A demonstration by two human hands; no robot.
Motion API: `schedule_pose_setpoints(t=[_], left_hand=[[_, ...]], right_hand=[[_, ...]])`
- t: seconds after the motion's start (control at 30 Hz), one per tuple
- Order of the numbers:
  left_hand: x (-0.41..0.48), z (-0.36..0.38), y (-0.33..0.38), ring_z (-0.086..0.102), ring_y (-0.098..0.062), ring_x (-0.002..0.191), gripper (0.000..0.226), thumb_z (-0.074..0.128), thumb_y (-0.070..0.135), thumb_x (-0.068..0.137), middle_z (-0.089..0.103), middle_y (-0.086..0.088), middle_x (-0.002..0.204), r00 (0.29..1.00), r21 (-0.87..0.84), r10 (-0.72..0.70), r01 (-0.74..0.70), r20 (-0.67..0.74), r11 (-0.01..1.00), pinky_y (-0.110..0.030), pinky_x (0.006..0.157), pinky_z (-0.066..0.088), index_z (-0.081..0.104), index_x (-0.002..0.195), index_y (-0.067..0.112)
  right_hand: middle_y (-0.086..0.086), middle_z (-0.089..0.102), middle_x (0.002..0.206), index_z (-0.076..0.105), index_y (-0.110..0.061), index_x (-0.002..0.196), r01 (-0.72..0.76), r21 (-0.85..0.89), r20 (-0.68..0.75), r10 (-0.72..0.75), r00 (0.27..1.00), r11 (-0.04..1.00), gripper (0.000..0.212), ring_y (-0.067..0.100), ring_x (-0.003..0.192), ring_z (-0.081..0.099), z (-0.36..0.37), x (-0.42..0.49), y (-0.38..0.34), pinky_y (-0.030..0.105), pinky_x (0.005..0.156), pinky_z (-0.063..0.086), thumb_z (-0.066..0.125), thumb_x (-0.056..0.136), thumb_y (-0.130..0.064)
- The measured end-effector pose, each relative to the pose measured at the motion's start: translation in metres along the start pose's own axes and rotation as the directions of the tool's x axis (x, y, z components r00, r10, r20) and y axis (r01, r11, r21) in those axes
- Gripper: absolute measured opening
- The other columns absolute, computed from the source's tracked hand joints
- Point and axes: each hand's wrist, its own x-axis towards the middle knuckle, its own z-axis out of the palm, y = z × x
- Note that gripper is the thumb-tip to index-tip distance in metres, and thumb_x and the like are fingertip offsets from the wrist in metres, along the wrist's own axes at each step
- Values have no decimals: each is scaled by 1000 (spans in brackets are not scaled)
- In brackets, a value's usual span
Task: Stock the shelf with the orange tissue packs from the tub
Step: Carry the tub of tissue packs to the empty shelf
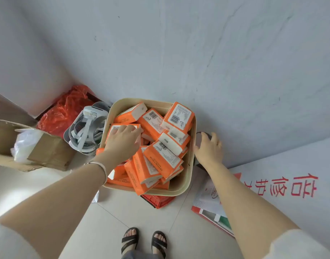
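A cream tub (186, 184) stands on the floor against the grey wall, piled with several orange tissue packs (161, 159). My left hand (123, 141) reaches into the tub's left side, and its fingers lie over the top of one orange pack (116, 128); whether they grip it I cannot tell. My right hand (210, 149) hovers just outside the tub's right rim, fingers relaxed, holding nothing. No shelf is in view.
A grey bin (85, 131) with white strapping stands left of the tub, a red plastic bag (65, 111) behind it. An open cardboard box (35, 146) lies at far left. A white carton with red characters (291, 184) fills the right. A red crate (158, 200) sits under the tub.
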Motion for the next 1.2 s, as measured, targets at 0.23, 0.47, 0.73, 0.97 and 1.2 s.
schedule_pose_setpoints(t=[0.23,0.47,0.73,0.97,1.2], left_hand=[[6,14,-9,39,-22,130,50,47,34,92,46,4,138,1000,67,-26,26,-6,997,-39,107,33,36,140,33],[14,13,2,38,-24,130,48,44,31,94,46,2,138,999,69,-32,32,2,997,-40,103,33,36,142,29],[23,16,-18,38,-26,129,45,50,28,91,47,-1,137,988,-115,-153,152,2,982,-44,105,30,44,135,30],[32,25,-62,30,-34,130,43,51,22,86,39,-9,139,913,-246,-406,384,-45,890,-50,107,22,49,129,26],[55,47,-102,27,-39,136,60,43,44,91,30,-16,148,781,-424,-603,608,164,672,-54,109,24,25,144,24]], right_hand=[[16,19,153,4,-15,153,-143,258,102,121,987,955,72,34,127,46,7,5,11,41,99,43,50,97,-20],[15,33,151,16,-6,151,-274,557,38,305,951,784,65,31,136,39,2,13,2,39,107,37,51,97,-16],[8,59,79,55,-6,89,-483,784,248,516,820,389,16,20,68,57,1,15,-11,28,58,40,60,91,-22],[15,64,108,51,-8,115,-450,734,137,538,832,508,32,30,96,65,17,14,-30,35,75,52,52,96,-33],[12,61,110,47,-10,112,-386,725,46,519,853,570,25,28,97,64,23,13,-32,41,84,55,51,97,-30]])
